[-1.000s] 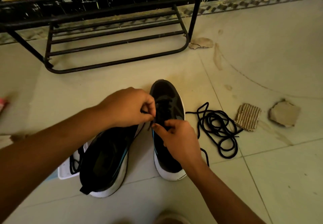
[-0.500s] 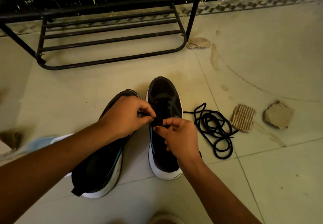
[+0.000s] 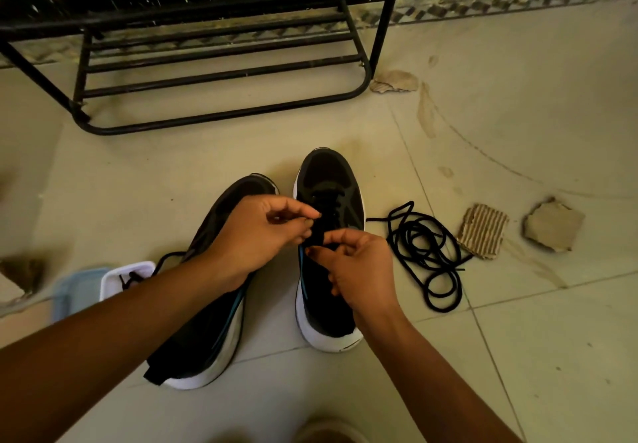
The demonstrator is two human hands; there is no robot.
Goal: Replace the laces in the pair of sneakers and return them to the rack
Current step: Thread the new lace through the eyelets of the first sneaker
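Working over the upright sneaker (image 3: 328,180), a black mesh shoe with a thick white foam sole that stands toe-forward on the pale floor tiles (image 3: 518,97), we have both hands at its lacing. The grip of our left hand (image 3: 255,235) is closed, thumb tip pressed to forefinger just above the eyelets, and the grip of our right hand (image 3: 362,270) is closed too, fingers curled and thumb pinched in over the tongue. Both seem clamped on the thin black lace (image 3: 328,197), though black cord against the black upper is hard to make out. Just beside this sneaker, on our left-hand side, the second sneaker (image 3: 207,332) lies tilted, showing a teal stripe along its white sole edge. On the opposite side of the upright sneaker a loose lace (image 3: 424,252), round black cord, lies in tangled loops on the tile. Past that coil sit a ribbed piece of corrugated cardboard (image 3: 483,230) and a flat, rough-edged scrap (image 3: 554,225). Beyond the upright sneaker's toe stands the rack (image 3: 221,118), made of black metal tubing with slatted bars and rounded corners, with a torn scrap (image 3: 395,80) at its leg. Beyond the tilted sneaker rests a shallow white tray (image 3: 114,280) with dark cord in it, touching a pale blue lid (image 3: 74,290).
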